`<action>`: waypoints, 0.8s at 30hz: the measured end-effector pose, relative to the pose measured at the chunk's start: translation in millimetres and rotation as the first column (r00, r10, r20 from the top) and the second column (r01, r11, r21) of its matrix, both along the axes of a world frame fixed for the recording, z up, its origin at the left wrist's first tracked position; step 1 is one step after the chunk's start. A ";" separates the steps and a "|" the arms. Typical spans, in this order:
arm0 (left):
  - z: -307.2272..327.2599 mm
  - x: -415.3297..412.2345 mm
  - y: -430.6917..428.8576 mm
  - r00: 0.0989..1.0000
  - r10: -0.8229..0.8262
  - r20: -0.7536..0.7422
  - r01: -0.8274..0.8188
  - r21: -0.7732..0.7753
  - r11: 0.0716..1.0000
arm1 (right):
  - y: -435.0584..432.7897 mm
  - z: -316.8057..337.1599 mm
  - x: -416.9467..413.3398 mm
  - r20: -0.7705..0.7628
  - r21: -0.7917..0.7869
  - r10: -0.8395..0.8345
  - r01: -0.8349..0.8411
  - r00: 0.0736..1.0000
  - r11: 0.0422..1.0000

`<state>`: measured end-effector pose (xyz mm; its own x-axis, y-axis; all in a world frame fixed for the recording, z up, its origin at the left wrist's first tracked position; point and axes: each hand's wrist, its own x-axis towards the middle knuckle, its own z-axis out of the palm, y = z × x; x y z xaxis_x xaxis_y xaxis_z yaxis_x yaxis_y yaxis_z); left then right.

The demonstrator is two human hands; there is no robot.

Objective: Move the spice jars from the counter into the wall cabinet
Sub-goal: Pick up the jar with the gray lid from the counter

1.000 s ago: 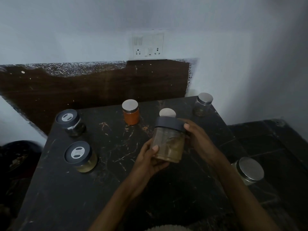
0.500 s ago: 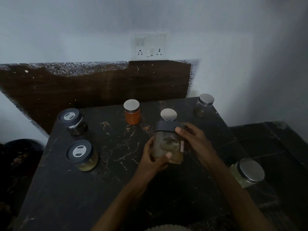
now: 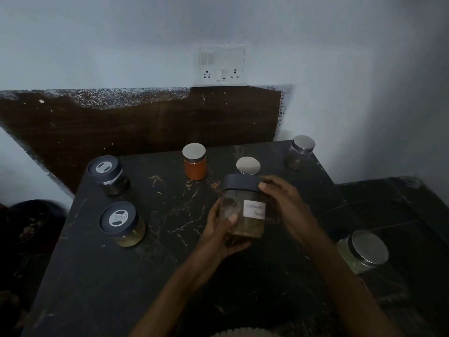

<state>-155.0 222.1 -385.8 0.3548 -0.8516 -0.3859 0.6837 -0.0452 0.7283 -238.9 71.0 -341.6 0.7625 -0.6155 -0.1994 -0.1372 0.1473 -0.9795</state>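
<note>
I hold a glass spice jar (image 3: 245, 210) with a dark lid and a white handwritten label above the black marble counter (image 3: 170, 263). My left hand (image 3: 222, 232) cups its lower left side and my right hand (image 3: 281, 203) grips its right side near the lid. Several more jars stand on the counter: two dark-lidded ones at the left (image 3: 109, 175) (image 3: 121, 223), an orange one with a steel lid (image 3: 195, 161), a steel-lidded jar (image 3: 248, 165) just behind the held one, and another at the far right corner (image 3: 301, 152). No wall cabinet is in view.
A steel-lidded jar (image 3: 363, 251) sits at the counter's right edge, beside a lower dark surface (image 3: 401, 215). A brown backsplash (image 3: 145, 125) and a white socket plate (image 3: 222, 64) are on the wall behind. A dark round object (image 3: 31, 222) lies at the left.
The held jar has been lowered a little and turned in both hands, so its white label now faces me. The other jars have not moved.
</note>
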 end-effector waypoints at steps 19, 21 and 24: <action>5.1 2.5 -2.0 0.999 0.005 -0.053 -0.007 -0.037 0.999 | -0.6 -0.3 11.9 -0.042 0.026 0.025 -0.024 0.999 0.999; 8.7 3.4 -2.4 1.000 -0.016 0.023 0.017 -0.028 0.999 | -1.1 1.6 14.0 -0.035 -0.011 0.011 -0.011 0.999 1.000; 13.3 5.4 -4.1 0.993 0.000 0.120 0.000 0.000 1.000 | -2.8 4.3 16.9 -0.033 -0.040 -0.002 0.001 0.999 0.999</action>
